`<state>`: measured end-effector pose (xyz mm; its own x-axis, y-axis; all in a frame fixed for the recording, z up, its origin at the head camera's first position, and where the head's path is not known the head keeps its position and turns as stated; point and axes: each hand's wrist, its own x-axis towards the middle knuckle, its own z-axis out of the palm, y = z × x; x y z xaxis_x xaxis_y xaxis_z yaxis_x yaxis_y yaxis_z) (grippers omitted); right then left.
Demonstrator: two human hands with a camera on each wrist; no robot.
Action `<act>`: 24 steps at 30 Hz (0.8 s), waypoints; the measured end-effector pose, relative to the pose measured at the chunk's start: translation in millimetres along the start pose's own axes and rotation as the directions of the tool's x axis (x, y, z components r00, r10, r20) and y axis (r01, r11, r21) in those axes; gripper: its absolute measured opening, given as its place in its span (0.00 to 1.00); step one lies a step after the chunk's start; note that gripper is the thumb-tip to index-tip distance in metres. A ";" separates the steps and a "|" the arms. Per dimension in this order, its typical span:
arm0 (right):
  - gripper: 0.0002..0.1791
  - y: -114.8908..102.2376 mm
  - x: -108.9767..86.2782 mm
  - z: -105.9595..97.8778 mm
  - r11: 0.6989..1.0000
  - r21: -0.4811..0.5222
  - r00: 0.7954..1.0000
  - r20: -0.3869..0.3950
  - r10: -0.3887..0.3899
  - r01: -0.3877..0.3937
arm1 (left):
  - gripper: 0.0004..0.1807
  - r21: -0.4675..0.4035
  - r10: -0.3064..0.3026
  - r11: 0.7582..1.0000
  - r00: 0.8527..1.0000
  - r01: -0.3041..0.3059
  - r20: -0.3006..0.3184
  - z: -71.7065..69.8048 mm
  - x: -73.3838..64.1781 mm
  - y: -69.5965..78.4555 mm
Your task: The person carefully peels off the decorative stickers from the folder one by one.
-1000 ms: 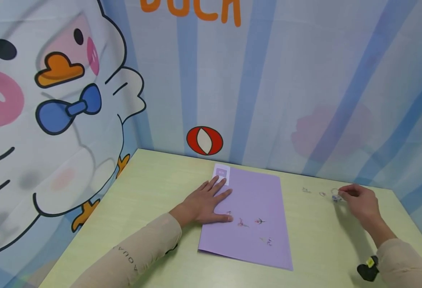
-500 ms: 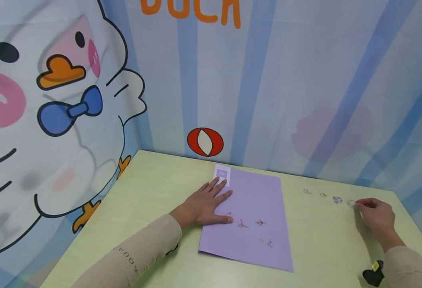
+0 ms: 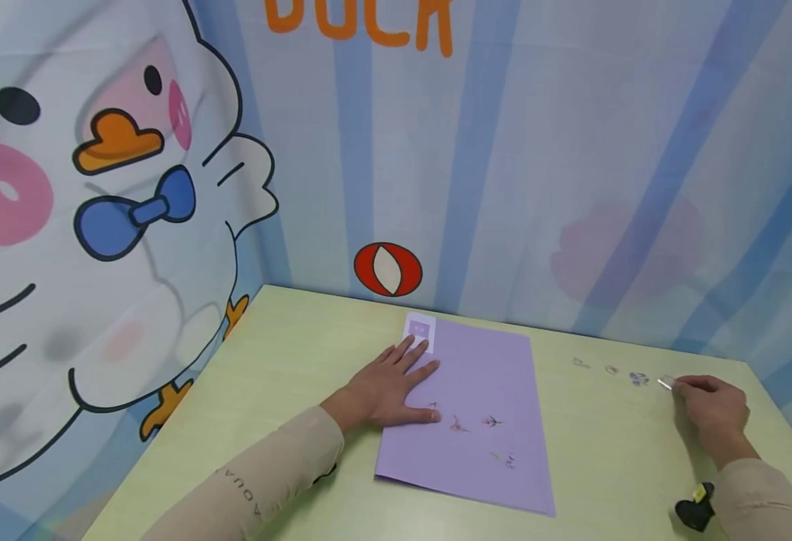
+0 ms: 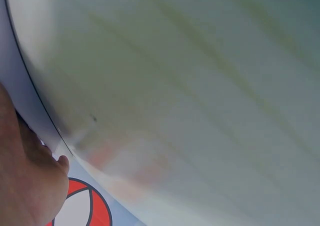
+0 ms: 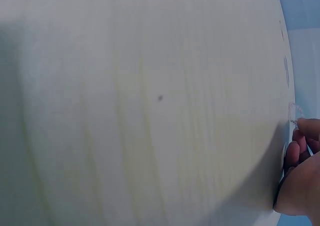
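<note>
My left hand (image 3: 392, 387) lies flat with fingers spread on a purple sheet (image 3: 477, 368), across its left edge. Small flower stickers (image 3: 492, 421) are scattered over the sheet's lower half; one is partly covered by my thumb. At the right of the table, my right hand (image 3: 712, 409) pinches a small clear sticker (image 3: 666, 383) between thumb and fingertips. In the right wrist view this sticker (image 5: 295, 110) shows a thin pinkish outline, raised by the fingertips. Left of that hand, a bluish sticker (image 3: 639, 379) and two fainter ones (image 3: 612, 370) lie in a row on the table.
A white label (image 3: 419, 330) sits at the sheet's top left corner, just beyond my left fingertips. Close to my right sleeve is a small black object with a yellow patch (image 3: 696, 507). A printed cloth (image 3: 504, 150) hangs behind the pale table (image 3: 288, 338).
My right hand has moved right, away from the bluish sticker, with the clear sticker between its fingertips. The clear sticker now appears tilted and catches light. My left hand stays on the sheet.
</note>
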<state>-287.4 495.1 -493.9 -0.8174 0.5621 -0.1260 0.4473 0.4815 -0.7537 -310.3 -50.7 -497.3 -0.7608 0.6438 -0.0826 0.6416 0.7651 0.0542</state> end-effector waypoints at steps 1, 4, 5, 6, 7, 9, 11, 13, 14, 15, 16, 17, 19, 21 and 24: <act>0.24 0.3 0.1 -0.8 1.000 0.002 1.000 -0.002 0.007 -0.006 | 0.55 -0.004 0.000 1.000 1.000 0.000 0.001 0.2 0.3 0.4; 0.24 0.9 0.2 -3.0 1.000 0.002 1.000 -0.002 0.010 -0.010 | 0.55 -0.006 -0.002 1.000 1.000 0.002 0.000 1.3 1.3 1.2; 0.24 1.1 -0.1 -3.5 1.000 0.002 1.000 -0.001 0.010 -0.010 | 0.55 -0.006 -0.001 1.000 1.000 0.001 -0.002 1.7 1.7 1.3; 0.24 1.3 -0.3 -3.9 1.000 0.000 1.000 -0.004 0.010 -0.010 | 0.55 -0.006 -0.001 1.000 1.000 0.001 -0.004 2.1 1.9 1.4; 0.24 1.6 -0.5 -4.0 1.000 -0.001 1.000 -0.007 0.010 -0.010 | 0.55 -0.006 -0.001 1.000 1.000 0.001 -0.004 2.2 2.1 1.4; 0.25 1.8 -1.3 -4.1 1.000 0.001 1.000 -0.010 0.016 -0.016 | 0.55 -0.006 0.000 1.000 1.000 0.000 -0.005 2.1 2.3 1.3; 0.25 1.6 -1.5 -4.2 1.000 0.009 1.000 -0.011 0.021 -0.021 | 0.55 -0.002 0.001 1.000 1.000 -0.001 -0.005 1.3 2.1 1.2; 0.25 1.3 -1.6 -4.4 1.000 0.013 1.000 -0.007 0.022 -0.022 | 0.55 0.001 0.001 1.000 1.000 -0.001 -0.003 0.3 1.8 1.0; 0.25 1.0 -1.7 -4.5 1.000 0.016 1.000 -0.003 0.024 -0.024 | 0.55 0.004 0.001 1.000 1.000 -0.001 -0.002 0.0 1.7 0.8; 0.25 0.7 -1.8 -4.7 1.000 0.013 1.000 -0.002 0.022 -0.022 | 0.54 0.006 0.001 1.000 1.000 -0.001 -0.002 -0.3 1.5 0.6; 0.26 0.6 -1.6 -4.8 1.000 0.014 1.000 0.001 0.020 -0.020 | 0.54 0.006 0.001 1.000 1.000 -0.001 -0.003 -0.4 1.4 0.5; 0.26 0.4 -1.6 -4.9 1.000 0.015 1.000 0.003 0.019 -0.019 | 0.54 0.006 0.000 1.000 1.000 0.000 -0.003 -0.4 1.3 0.3; 0.28 0.8 -1.2 -4.8 1.000 0.015 1.000 0.011 0.016 -0.016 | 0.54 0.008 0.000 1.000 1.000 0.000 -0.002 -0.3 1.0 -0.1; 0.29 0.9 -1.6 -4.3 1.000 0.010 1.000 0.016 0.018 -0.019 | 0.55 0.007 0.001 1.000 1.000 -0.001 -0.002 -0.1 0.9 -0.3; 0.32 1.8 -2.0 -4.1 1.000 0.008 0.999 0.027 0.022 -0.022 | 0.55 0.008 0.005 1.000 1.000 -0.005 0.000 -0.4 1.2 -0.5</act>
<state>-283.4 497.6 -492.4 -0.8169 0.5542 -0.1594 0.4622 0.4639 -0.7557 -311.6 -50.4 -497.1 -0.7574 0.6477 -0.0822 0.6463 0.7617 0.0471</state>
